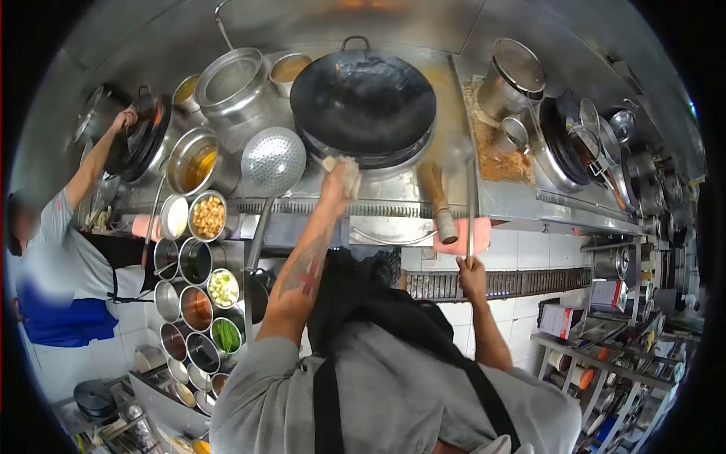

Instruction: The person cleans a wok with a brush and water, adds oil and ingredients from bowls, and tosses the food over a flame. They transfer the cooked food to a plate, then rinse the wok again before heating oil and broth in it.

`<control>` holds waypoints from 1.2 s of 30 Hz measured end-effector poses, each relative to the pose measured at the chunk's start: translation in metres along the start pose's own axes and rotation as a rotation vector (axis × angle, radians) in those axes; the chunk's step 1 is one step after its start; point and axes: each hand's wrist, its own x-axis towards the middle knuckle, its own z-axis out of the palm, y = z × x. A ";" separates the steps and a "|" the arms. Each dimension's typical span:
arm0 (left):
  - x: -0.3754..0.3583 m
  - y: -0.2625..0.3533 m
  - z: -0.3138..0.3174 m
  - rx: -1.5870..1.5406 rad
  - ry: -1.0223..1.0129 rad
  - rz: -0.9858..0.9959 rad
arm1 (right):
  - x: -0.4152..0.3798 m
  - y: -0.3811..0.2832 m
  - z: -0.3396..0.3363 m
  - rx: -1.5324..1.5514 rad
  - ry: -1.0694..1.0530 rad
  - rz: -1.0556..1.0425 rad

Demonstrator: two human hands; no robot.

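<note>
My left hand [339, 181] is closed round a pale cloth [349, 177] at the near left rim of a large black wok [363, 102]. The wok sits on a stove ring and looks dark inside, with no food to be seen in it. My right hand [472, 278] grips the wooden end of a long metal-shafted utensil [470, 219] that points away from me; its far end is blurred. Between the hands, a bamboo brush [435, 189] lies near the stove's front edge. A folded pink cloth [475, 236] is just beyond my right hand.
A perforated skimmer [274, 162] lies left of the wok. Pots, including one of yellow oil [193, 160], and several ingredient containers [224, 288] stand to the left. A co-worker [76, 234] reaches toward another wok at far left. More pans [563, 144] and a shelf rack [597, 371] are at right.
</note>
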 end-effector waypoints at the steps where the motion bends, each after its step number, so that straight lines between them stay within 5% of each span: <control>1: -0.011 -0.002 -0.017 0.161 0.035 0.148 | -0.011 -0.040 -0.001 0.060 -0.025 0.007; 3: -0.022 0.009 -0.031 0.308 0.066 0.325 | 0.015 -0.079 0.002 0.323 -0.160 -0.053; 6: -0.042 0.024 -0.060 0.209 0.052 0.163 | 0.071 -0.185 0.026 0.549 -0.593 -0.013; 8: -0.050 0.022 -0.081 0.113 0.052 0.151 | 0.045 -0.295 0.079 -0.022 -0.365 -0.410; 10: -0.076 0.042 -0.082 0.057 0.022 0.231 | 0.109 -0.328 0.153 -0.390 0.202 -1.255; 12: -0.108 0.070 -0.093 0.204 -0.003 0.253 | 0.063 -0.436 0.199 -0.395 -0.389 -0.570; 15: -0.138 0.085 -0.126 0.274 0.103 0.234 | 0.096 -0.497 0.324 -0.684 -0.155 -1.033; 17: -0.159 0.093 -0.149 0.316 0.122 0.186 | 0.081 -0.535 0.387 -0.933 -0.160 -1.083; 21: -0.202 0.113 -0.181 0.351 0.042 0.108 | 0.071 -0.581 0.475 -0.908 -0.205 -1.151; 23: -0.210 0.121 -0.195 0.358 0.035 0.093 | 0.060 -0.612 0.480 -0.365 -0.768 -0.473; 24: -0.213 0.123 -0.201 0.362 0.026 0.075 | 0.070 -0.615 0.487 -0.357 -0.756 -0.466; 26: -0.212 0.129 -0.205 0.322 0.037 0.084 | 0.102 -0.619 0.487 0.348 -1.140 0.140; 27: -0.210 0.131 -0.205 0.272 0.068 0.097 | 0.112 -0.620 0.475 0.371 -1.112 0.136; 29: -0.209 0.140 -0.201 0.293 0.094 0.089 | 0.125 -0.620 0.458 0.750 -1.381 0.478; 31: -0.208 0.152 -0.199 0.244 0.141 0.073 | 0.133 -0.618 0.455 0.909 -1.427 0.492; 33: -0.209 0.156 -0.203 0.247 0.151 0.135 | 0.133 -0.618 0.468 1.387 -1.379 0.455; 36: -0.207 0.157 -0.225 0.269 0.173 0.132 | 0.138 -0.619 0.496 1.457 -1.413 0.296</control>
